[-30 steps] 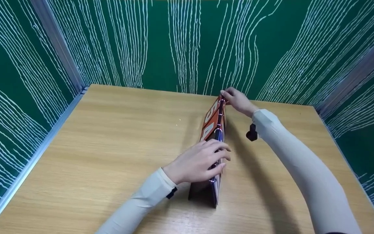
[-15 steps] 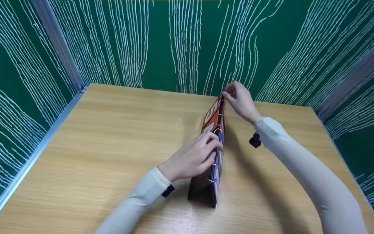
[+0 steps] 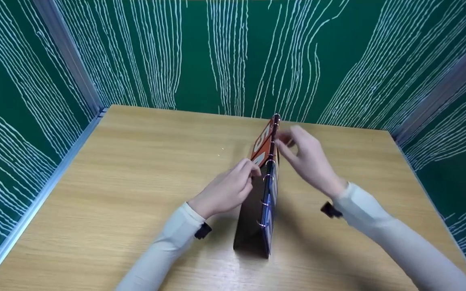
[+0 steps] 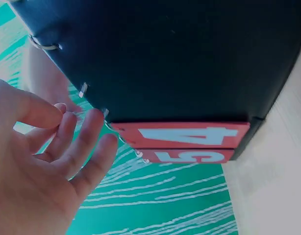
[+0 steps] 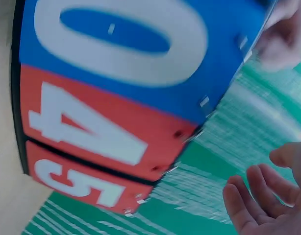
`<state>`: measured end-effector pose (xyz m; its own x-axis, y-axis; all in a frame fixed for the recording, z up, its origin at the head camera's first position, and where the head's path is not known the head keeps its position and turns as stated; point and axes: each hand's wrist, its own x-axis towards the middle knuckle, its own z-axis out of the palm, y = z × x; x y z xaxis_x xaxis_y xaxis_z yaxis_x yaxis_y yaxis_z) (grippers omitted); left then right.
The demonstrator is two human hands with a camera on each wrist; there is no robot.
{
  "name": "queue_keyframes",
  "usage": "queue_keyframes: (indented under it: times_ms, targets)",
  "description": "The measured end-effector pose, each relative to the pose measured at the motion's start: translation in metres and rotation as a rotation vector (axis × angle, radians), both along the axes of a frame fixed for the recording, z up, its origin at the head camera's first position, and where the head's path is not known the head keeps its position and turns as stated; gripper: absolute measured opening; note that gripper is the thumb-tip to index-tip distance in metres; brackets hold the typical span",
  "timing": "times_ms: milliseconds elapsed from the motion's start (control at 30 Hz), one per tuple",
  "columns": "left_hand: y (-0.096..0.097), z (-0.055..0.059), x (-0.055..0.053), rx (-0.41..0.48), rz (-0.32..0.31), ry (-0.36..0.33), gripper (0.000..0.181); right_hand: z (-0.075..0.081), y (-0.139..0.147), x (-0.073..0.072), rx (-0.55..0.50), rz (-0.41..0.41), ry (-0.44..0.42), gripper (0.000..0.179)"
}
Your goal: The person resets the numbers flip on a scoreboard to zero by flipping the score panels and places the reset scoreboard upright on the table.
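A flip scoreboard (image 3: 251, 220) stands like a tent on the table, its ring-bound top edge running away from me. Its left side shows a black panel with red cards 4 (image 4: 189, 136) and 5 (image 4: 189, 156) at the far end. On the right side, the right wrist view shows a blue 0 card (image 5: 189, 93) beside a red 4 (image 5: 87, 125) and a red 5 (image 5: 77, 183). My left hand (image 3: 227, 188) hovers by the left side near the rings, fingers loosely bent and holding nothing. My right hand (image 3: 310, 161), slightly blurred, is by the right side, with loose, empty fingers.
The wooden table (image 3: 144, 161) spreads out on both sides of the scoreboard. Green walls (image 3: 196, 52) with white wavy lines enclose it at the back and sides, with grey posts (image 3: 73, 60) at the corners.
My right hand has left the scoreboard's far top corner and come back toward me along the right side. My left hand has moved off the rings to the left. The scoreboard stays in place.
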<state>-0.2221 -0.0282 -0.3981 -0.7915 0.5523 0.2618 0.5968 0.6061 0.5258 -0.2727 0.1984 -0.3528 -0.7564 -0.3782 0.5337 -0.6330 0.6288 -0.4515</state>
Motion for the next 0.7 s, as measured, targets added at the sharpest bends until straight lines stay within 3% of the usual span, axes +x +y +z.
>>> queue_keyframes:
  times_ms: [167, 333, 533, 700]
  targets:
    - [-0.006, -0.003, -0.01, 0.019, 0.034, -0.085, 0.029, -0.004, 0.002, 0.043, 0.045, 0.135, 0.11, 0.015]
    - [-0.01, -0.004, -0.021, 0.032, 0.06, -0.098, 0.032, -0.009, -0.002, 0.079, 0.061, 0.333, 0.216, 0.023]
    - [-0.01, -0.013, -0.03, 0.039, 0.096, -0.11, 0.031, -0.019, -0.009, 0.098, 0.122, 0.568, 0.439, 0.027]
    - [-0.009, -0.017, -0.035, 0.056, 0.134, -0.19, 0.032, -0.031, -0.012, 0.106, 0.162, 0.627, 0.509, 0.029]
